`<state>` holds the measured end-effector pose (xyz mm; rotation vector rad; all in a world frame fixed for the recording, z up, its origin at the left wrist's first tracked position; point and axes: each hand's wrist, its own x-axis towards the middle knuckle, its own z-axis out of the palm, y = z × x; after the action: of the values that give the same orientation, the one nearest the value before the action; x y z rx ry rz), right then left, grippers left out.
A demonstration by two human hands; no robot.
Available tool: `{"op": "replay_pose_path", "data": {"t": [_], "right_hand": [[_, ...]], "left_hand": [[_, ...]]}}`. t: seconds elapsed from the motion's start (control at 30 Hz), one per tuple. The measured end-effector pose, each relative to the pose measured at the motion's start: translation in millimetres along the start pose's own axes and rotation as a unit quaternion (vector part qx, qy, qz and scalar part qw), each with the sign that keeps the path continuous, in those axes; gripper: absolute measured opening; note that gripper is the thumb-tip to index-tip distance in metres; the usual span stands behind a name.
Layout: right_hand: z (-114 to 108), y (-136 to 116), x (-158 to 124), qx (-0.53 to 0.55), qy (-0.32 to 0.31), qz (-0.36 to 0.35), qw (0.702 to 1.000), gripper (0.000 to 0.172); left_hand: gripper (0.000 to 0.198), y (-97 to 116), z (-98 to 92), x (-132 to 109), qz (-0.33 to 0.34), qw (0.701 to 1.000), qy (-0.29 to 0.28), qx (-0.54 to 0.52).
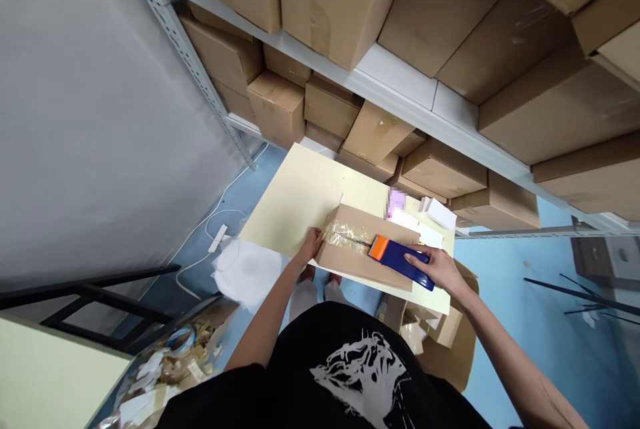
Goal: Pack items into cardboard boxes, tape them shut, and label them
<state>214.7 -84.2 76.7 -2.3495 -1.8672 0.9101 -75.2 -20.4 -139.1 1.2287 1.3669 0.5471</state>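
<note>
A brown cardboard box [391, 269] lies on the pale yellow table, with shiny clear tape [345, 234] over its left end and along its middle seam. My left hand [314, 242] is at the box's left end, fingers closed against its edge. In my right hand [434, 265] is a dark blue tape dispenser [404, 262] with an orange, toothed front end. It is over the box top, its toothed end pointing left toward the taped part. My fingers wrap its rear half; whether it touches the cardboard I cannot tell.
The pale table [285, 199] stands before a metal shelf [410, 106] stacked with cardboard boxes. White cartons [438, 213] and papers lie at the table's right back. An open carton [453, 342] is below on the right, a power strip [218, 238] on the floor at left.
</note>
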Motion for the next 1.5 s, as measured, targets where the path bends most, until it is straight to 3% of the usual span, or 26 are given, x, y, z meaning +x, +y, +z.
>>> {"op": "replay_pose_path", "data": {"t": [0.1,0.17,0.2,0.27,0.33,0.43,0.67,0.77,0.9,1.0,1.1,1.2,1.3,1.37,1.43,1.5], "right_hand": [[1.4,0.3,1.8,0.006,0.003,-0.005,1.000,0.035],[2.2,0.9,3.2,0.013,0.007,-0.010,1.000,0.032],[2.4,1.4,4.2,0.018,0.009,-0.014,1.000,0.030],[1.5,3.6,7.0,0.031,0.009,-0.019,0.999,0.028],[-1.5,7.1,10.7,0.062,0.005,-0.026,0.998,0.030],[-10.8,12.4,16.4,0.111,-0.021,-0.040,0.993,0.038],[-50.6,26.2,23.1,0.110,-0.180,-0.086,0.974,0.054],[-75.5,58.3,18.6,0.035,-0.185,-0.064,0.980,0.061],[-98.0,124.8,3.5,0.012,-0.159,-0.004,0.987,0.066],[-88.1,158.1,0.0,0.007,-0.140,0.007,0.990,0.066],[-60.3,168.4,10.4,0.017,-0.142,-0.010,0.990,0.059],[-33.8,173.3,25.5,0.048,-0.143,-0.021,0.988,0.052],[-14.1,183.5,34.6,0.097,-0.128,-0.033,0.987,0.050],[-1.6,190.4,36.0,0.146,-0.121,-0.045,0.981,0.051],[10.1,193.2,34.4,0.207,-0.121,-0.050,0.970,0.054],[16.3,189.6,30.2,0.267,-0.117,-0.036,0.956,0.057]], "left_hand": [[0.047,26.3,-17.2,1.4,0.029,0.999,0.031,0.034],[0.057,56.4,-21.9,-1.7,0.102,0.992,0.024,0.074],[0.066,72.7,-20.8,-4.5,0.182,0.975,-0.009,0.131],[0.091,101.6,-12.7,-11.2,0.309,0.909,-0.102,0.260],[0.112,120.2,-2.4,-16.4,0.363,0.838,-0.164,0.373],[0.125,128.6,5.1,-17.5,0.356,0.784,-0.183,0.475],[0.124,127.9,-2.2,-12.9,0.330,0.743,-0.176,0.555],[0.125,126.2,-1.2,-12.3,0.328,0.731,-0.166,0.574],[0.128,122.9,0.9,-10.5,0.329,0.722,-0.161,0.586],[0.131,125.7,1.9,-9.8,0.321,0.730,-0.165,0.580],[0.132,131.1,0.7,-10.0,0.311,0.755,-0.171,0.551],[0.128,127.5,-5.9,-14.9,0.292,0.822,-0.123,0.473],[0.111,106.1,-15.9,-30.0,0.171,0.938,-0.013,0.302],[0.089,86.7,-19.6,-44.1,0.047,0.988,-0.004,0.148],[0.080,71.3,-18.8,-55.9,-0.039,0.999,-0.011,0.023],[0.080,65.4,-16.3,-60.5,-0.071,0.996,0.001,-0.050]]}}
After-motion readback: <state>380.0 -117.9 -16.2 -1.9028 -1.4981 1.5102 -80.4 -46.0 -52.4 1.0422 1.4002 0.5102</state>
